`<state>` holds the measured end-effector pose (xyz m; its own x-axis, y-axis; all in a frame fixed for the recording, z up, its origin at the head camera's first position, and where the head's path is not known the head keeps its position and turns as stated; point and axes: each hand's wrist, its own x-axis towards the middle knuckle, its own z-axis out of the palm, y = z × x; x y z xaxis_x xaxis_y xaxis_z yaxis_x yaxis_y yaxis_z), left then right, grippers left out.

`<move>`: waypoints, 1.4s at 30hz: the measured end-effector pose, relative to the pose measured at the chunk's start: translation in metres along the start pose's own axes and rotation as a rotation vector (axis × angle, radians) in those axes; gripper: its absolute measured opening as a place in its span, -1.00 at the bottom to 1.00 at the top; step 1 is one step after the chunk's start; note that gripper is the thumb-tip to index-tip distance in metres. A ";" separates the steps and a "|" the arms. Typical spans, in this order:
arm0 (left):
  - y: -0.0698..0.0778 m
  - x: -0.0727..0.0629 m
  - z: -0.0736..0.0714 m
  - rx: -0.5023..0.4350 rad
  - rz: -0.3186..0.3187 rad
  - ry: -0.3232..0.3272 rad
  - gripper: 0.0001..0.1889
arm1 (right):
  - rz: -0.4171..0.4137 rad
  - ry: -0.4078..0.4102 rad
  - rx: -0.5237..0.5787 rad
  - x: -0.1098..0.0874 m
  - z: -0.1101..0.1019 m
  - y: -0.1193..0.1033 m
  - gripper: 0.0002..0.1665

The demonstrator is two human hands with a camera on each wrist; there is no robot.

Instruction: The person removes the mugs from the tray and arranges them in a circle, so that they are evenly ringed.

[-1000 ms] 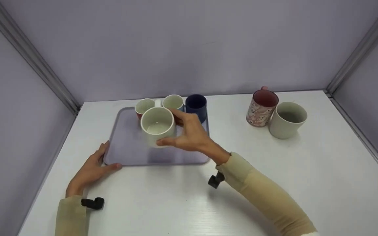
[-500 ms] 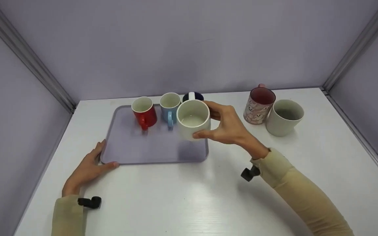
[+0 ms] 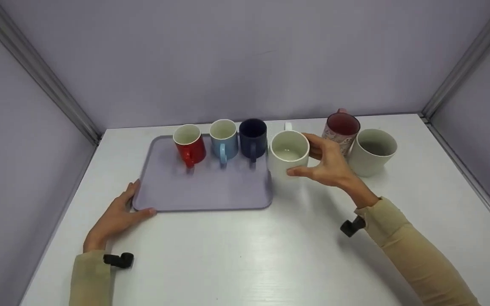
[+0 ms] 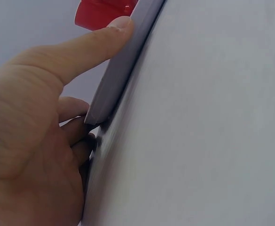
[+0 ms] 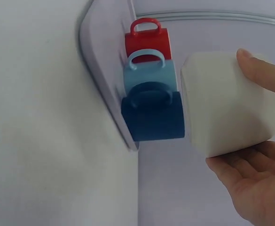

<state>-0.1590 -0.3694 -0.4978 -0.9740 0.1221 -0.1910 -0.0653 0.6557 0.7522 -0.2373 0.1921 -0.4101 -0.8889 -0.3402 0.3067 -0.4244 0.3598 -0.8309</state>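
A white mug (image 3: pixel 289 152) is in my right hand (image 3: pixel 330 163), thumb on its near side and fingers round the far side. Its handle points to the back. In the right wrist view the mug (image 5: pixel 231 103) hangs clear of the table beside the tray's right end. My left hand (image 3: pixel 115 216) holds the near left corner of the lilac tray (image 3: pixel 202 195), with the thumb on the front edge and the fingers at the left side. On the tray's back part stand a red mug (image 3: pixel 192 153), a light blue mug (image 3: pixel 223 142) and a dark blue mug (image 3: pixel 252 138).
At the back right of the white table (image 3: pixel 245 255) stand a patterned pink mug (image 3: pixel 339 131), partly hidden by my right hand, and a wide whitish mug (image 3: pixel 370 155). Lilac walls (image 3: pixel 228 63) close in the back and both sides.
My right hand has carried the white mug from over the tray to the right, past the tray's right edge. The small mugs behind it have come into view. The left hand stays at the corner.
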 end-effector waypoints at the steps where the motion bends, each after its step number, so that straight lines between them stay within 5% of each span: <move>1: 0.000 0.000 0.000 -0.001 0.003 0.000 0.22 | 0.011 0.003 -0.001 -0.002 -0.002 0.006 0.09; 15: -0.001 0.001 0.002 0.006 -0.008 0.001 0.21 | 0.135 -0.012 -0.013 -0.033 -0.019 0.066 0.10; 24: -0.001 0.000 0.001 -0.061 -0.017 0.001 0.23 | 0.155 -0.008 -0.045 -0.041 -0.028 0.079 0.05; 42: -0.002 0.001 0.001 -0.049 -0.029 0.001 0.22 | 0.205 -0.020 -0.056 -0.042 -0.038 0.094 0.12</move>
<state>-0.1595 -0.3698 -0.5003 -0.9717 0.1026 -0.2126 -0.1041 0.6220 0.7760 -0.2467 0.2732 -0.4836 -0.9543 -0.2721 0.1240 -0.2444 0.4709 -0.8476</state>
